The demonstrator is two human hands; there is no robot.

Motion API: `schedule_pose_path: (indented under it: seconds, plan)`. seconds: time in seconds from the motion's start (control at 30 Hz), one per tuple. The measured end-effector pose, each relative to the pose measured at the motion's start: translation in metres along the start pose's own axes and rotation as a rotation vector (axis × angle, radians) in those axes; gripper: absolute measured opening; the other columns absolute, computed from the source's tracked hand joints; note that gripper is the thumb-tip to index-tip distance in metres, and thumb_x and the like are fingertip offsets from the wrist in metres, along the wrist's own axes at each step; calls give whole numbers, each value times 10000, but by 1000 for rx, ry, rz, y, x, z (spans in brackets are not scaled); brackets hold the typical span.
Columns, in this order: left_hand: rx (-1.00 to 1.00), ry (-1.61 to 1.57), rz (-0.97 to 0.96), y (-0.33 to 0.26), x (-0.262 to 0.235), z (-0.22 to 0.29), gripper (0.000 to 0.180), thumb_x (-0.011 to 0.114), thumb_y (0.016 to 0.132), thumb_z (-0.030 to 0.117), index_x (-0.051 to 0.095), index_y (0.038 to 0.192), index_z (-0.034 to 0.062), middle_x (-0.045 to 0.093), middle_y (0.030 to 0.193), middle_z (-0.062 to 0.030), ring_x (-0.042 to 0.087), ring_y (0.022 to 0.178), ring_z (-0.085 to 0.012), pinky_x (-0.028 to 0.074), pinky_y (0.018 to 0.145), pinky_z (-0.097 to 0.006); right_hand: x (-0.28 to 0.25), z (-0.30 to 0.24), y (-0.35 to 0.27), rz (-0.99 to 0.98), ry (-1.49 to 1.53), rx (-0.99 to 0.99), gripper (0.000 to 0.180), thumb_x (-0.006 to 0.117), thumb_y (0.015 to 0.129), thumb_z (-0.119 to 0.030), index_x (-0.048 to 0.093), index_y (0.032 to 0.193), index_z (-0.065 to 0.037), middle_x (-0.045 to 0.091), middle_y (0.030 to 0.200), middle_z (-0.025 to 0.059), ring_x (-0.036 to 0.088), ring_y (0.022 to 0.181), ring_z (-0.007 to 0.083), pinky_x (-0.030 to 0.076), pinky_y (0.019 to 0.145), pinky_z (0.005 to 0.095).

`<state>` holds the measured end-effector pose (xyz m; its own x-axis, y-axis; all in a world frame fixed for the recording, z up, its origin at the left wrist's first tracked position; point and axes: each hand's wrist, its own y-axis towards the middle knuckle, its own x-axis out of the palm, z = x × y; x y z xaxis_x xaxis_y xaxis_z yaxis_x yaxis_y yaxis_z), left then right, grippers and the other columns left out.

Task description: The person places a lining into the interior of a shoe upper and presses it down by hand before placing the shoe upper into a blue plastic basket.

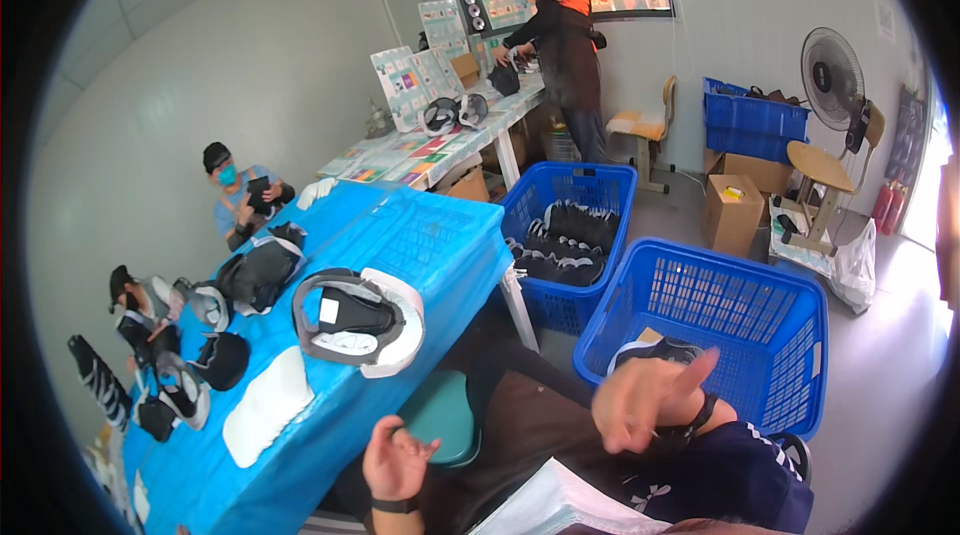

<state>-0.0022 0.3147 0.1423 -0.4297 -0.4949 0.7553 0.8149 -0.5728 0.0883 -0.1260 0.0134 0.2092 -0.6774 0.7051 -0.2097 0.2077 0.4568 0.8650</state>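
My left hand (396, 467) is held up beside the blue-covered table, its fingers curled loosely apart around nothing. A dark band circles its wrist. My right hand (645, 400), slightly blurred, hovers at the near edge of an open blue plastic basket (705, 265); one digit sticks out and nothing shows in its grasp. Partly behind that hand, a black-and-white padded piece (670, 349) lies in the basket. On the table, a rounded grey, black and white padded piece (358, 320) sits with its hollow side up. Left of it lies a flat white pad (268, 407).
Several black padded pieces (262, 270) crowd the table's far left, where two people sit. A second blue basket (570, 175) holds rows of black pieces. A green stool (445, 420) stands under the table edge. Another person stands working at the back table (420, 167). A fan (832, 75) stands right.
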Motion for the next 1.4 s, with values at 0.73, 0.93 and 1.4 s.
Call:
schedule_pose_path:
  seconds: [0.73, 0.93, 1.4]
  plan:
    - [-782, 15, -105, 11, 12, -84, 395, 300, 918, 336, 314, 582, 128, 216, 488, 32, 179, 407, -81, 184, 390, -208, 6, 103, -45, 82, -1042, 987, 402, 306, 895, -296, 551, 718, -31, 573, 744, 140, 546, 752, 310, 429, 660, 386]
    - [-433, -85, 196, 31, -48, -49, 334, 384, 893, 291, 336, 599, 140, 267, 495, 34, 249, 403, -84, 213, 378, -216, -24, 39, -46, -248, -161, 1436, 545, 246, 908, -406, 526, 673, -2, 525, 662, 111, 496, 679, 283, 385, 693, 325]
    - [148, 46, 733, 97, -136, -4, 326, 470, 794, 146, 422, 1103, 51, 503, 1046, -97, 480, 939, -207, 377, 837, -333, -81, 126, -259, -722, -2049, 1529, 475, 315, 866, -373, 486, 1151, -33, 503, 1112, 234, 494, 1052, 304, 386, 872, 338]
